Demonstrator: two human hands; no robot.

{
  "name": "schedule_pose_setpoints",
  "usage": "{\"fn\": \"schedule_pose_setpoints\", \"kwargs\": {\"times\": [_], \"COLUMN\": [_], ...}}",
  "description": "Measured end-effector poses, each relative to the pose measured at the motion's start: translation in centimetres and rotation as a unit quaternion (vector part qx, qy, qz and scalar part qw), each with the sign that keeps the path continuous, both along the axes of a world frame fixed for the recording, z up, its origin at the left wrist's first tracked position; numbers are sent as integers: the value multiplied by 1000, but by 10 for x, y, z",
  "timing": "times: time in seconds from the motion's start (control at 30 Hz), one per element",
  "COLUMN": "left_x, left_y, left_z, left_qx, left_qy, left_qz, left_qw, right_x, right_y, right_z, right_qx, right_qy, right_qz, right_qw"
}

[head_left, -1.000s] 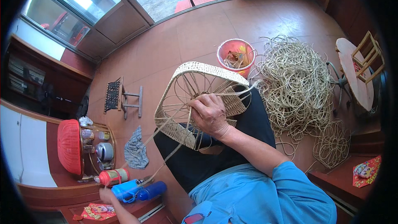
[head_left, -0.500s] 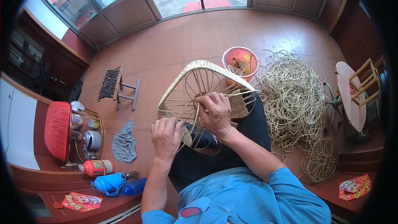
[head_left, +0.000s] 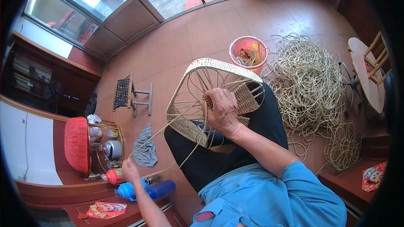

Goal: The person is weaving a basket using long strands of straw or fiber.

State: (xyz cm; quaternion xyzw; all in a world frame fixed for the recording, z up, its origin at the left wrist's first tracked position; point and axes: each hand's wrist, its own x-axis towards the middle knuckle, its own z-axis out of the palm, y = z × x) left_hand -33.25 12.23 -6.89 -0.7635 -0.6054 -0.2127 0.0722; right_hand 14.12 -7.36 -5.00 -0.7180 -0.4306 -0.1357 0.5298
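A partly woven basket (head_left: 191, 133) of pale straw-coloured cord rests on my dark-trousered lap. Its upper rim is tightly woven, and open spokes and loops cross the middle. My right hand (head_left: 222, 108) is closed over the basket's centre, pinching a strand there; its palm side is hidden. Out to the left, my left hand (head_left: 131, 170) is closed on a long cord (head_left: 156, 133) stretched taut from the basket's left side. A slack length of the cord loops down from the basket toward that same hand.
A large heap of loose cord (head_left: 309, 84) lies on the floor to the right, with a flat cord piece (head_left: 343, 146) nearer me. Beyond the basket stands a pink bucket (head_left: 267, 54). Leftward are a small stool (head_left: 124, 93), a grey cloth (head_left: 145, 149) and a blue flask (head_left: 162, 190).
My left hand has moved from the basket's lower edge far out to the left, drawing the cord taut. My right hand stays at the centre. The view has shifted and tilted slightly.
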Motion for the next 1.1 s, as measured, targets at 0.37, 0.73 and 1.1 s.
{"fn": "schedule_pose_setpoints", "kwargs": {"times": [0.37, 0.73, 1.1], "left_x": [-206, 261, 347], "left_y": [6, -143, -118], "left_z": [-45, 55, 50], "left_qx": [-181, -555, -57], "left_qy": [61, -370, -220], "left_qz": [269, -328, -300], "left_qw": [944, 669, 926], "right_x": [-7, -3, -9], "right_y": [-1, 6, -7], "right_z": [6, 1, 9], "right_qx": [1, -25, -104], "right_qy": [-9, -63, -74], "right_qz": [6, 0, -1], "right_qw": [1000, 998, 992]}}
